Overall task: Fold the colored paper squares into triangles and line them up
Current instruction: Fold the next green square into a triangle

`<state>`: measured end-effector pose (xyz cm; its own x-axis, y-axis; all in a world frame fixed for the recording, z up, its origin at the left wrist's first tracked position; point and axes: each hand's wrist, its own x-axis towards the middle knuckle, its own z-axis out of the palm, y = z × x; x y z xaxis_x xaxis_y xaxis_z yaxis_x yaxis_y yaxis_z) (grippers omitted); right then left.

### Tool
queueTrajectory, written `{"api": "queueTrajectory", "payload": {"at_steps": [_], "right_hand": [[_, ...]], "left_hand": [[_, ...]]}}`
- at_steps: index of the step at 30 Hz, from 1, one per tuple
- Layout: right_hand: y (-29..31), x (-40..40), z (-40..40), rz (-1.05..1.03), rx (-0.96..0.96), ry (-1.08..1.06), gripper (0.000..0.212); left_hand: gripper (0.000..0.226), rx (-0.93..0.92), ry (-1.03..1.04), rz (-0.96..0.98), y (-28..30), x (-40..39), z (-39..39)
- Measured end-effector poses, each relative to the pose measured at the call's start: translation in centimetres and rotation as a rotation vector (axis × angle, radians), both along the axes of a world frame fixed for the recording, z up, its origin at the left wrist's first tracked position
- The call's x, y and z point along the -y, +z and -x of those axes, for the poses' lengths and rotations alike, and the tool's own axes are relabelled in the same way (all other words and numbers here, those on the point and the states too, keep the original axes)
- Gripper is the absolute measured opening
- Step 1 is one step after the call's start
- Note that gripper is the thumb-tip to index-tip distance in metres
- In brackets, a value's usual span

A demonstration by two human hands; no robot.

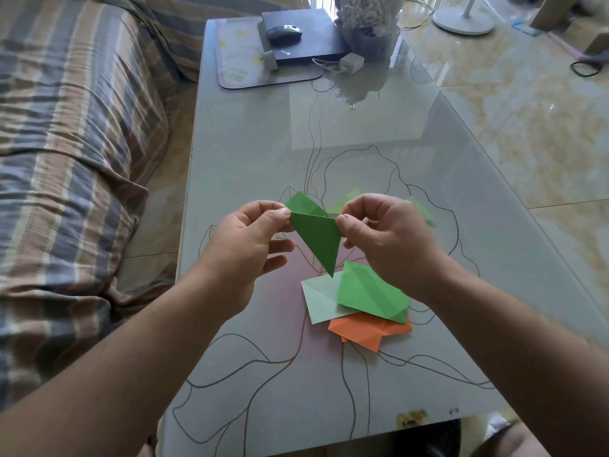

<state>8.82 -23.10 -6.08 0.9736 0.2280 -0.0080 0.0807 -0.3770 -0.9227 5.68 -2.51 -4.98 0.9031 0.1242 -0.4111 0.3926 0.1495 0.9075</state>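
Above the table (250,153), the left hand (244,245) and right hand (385,239) each pinch a corner of a dark green paper (316,239), folded into a triangle.

Dark green paper (318,240), orange sheets (369,331), striped sofa cover (66,143).

- Dark green paper (318,240): matt, smooth, sharply creased.
- Orange paper (369,331): matt.
- Tabletop (263,153): glossy glass with reflections.
- Sofa cover (66,127): striped, wrinkled woven cloth.
- Floor (527,127): polished tile.
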Motion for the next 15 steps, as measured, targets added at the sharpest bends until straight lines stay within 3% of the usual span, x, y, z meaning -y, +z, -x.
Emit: {"api": "queueTrajectory", "payload": {"at_steps": [3, 6, 8, 11, 15], "right_hand": [[-0.1, 0.4, -0.2, 0.239, 0.064, 0.051, 0.017], [-0.2, 0.4, -0.1, 0.432, 0.063, 0.228, 0.021], [-0.4, 0.2, 0.0, 0.457, 0.053, 0.307, 0.019], [-0.7, 0.3, 0.0, 0.366, -0.003, 0.282, 0.015], [0.0, 0.2, -0.1, 0.026, -0.17, 0.217, 0.007]], "left_hand": [[0.018, 0.048, -0.035, -0.043, -0.4, -0.1, 0.0], [0.039, 0.253, -0.288, -0.574, -0.9, -1.0, 0.1], [0.034, 0.281, -0.548, -0.833, -0.7, -1.0, 0.4], [0.013, 0.218, -0.642, -0.749, -1.1, -0.4, 0.9], [0.01, 0.24, -0.495, -0.538, -1.0, -0.3, 0.6]]}}
